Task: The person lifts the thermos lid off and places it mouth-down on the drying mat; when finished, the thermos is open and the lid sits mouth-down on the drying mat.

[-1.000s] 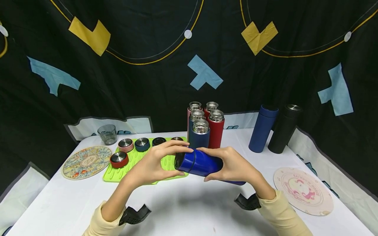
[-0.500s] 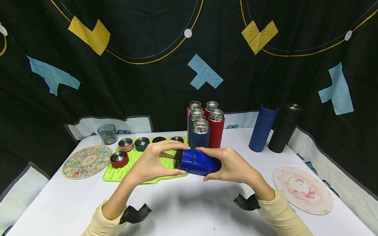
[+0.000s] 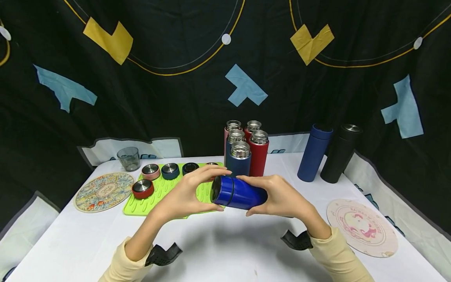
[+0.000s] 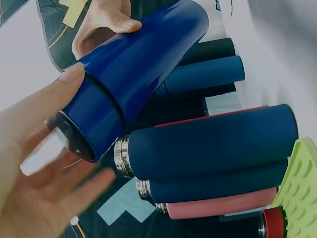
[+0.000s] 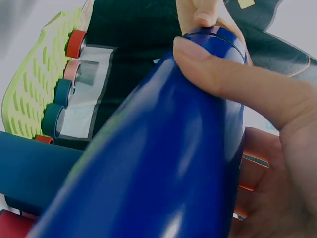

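Note:
A glossy blue thermos bottle (image 3: pixel 244 194) is held tilted in mid-air, its lid end to the left. My right hand (image 3: pixel 278 196) grips the body, thumb below and fingers over the top in the head view. At the lid (image 3: pixel 222 190), my left hand (image 3: pixel 190 192) pinches with thumb and fingers from either side. The left wrist view shows the left thumb (image 4: pixel 72 79) pressed on the lid and the other fingers (image 4: pixel 94 186) spread beyond it, blurred. A dark ring marks the seam between lid and body. Part of the body is hidden by the right hand.
Several lidless bottles (image 3: pixel 258 156) in navy, red and pink stand behind the hands. A green mat (image 3: pixel 135 207) bears several lids (image 3: pixel 142 190). Blue (image 3: pixel 313 156) and black (image 3: pixel 338 156) bottles stand right. A glass (image 3: pixel 128 159) and round placemats (image 3: pixel 361 229) lie around.
The left fingers have shifted around the lid; a finger seen beyond its end half a second ago no longer shows. The bottle's far end has sunk from sight behind the right hand.

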`<action>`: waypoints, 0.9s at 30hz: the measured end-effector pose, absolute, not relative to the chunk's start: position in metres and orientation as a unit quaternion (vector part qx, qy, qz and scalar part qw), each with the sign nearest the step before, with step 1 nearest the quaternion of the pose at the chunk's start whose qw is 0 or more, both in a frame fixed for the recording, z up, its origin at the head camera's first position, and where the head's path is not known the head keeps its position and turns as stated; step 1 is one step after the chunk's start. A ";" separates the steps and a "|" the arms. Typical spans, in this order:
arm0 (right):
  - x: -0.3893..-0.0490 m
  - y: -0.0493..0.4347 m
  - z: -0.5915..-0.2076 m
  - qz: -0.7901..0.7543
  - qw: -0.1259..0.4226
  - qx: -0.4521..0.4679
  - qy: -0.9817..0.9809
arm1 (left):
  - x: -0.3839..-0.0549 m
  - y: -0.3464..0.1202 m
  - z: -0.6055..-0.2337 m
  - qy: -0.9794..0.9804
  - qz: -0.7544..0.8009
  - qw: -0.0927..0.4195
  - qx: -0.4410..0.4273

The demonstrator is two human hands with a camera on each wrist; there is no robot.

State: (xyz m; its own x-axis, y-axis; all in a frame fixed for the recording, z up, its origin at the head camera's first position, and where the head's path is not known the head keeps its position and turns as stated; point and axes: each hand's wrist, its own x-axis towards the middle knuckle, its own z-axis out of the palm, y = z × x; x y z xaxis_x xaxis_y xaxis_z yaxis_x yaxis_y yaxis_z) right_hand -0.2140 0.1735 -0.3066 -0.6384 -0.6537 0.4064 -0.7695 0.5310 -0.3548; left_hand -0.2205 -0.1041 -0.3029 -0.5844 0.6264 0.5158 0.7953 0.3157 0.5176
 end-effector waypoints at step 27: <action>-0.215 0.172 -0.307 0.236 0.140 0.414 -0.868 | -0.219 -0.098 -0.307 -0.815 -0.438 0.089 -0.369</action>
State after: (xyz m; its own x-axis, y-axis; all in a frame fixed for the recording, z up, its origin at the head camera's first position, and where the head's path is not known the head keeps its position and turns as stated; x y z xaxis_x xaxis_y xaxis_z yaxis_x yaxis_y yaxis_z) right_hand -0.2146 0.1722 -0.3074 -0.6172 -0.6526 0.4396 -0.7854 0.5448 -0.2939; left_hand -0.2193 -0.0983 -0.3068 -0.7116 0.5238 0.4683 0.6796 0.3438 0.6480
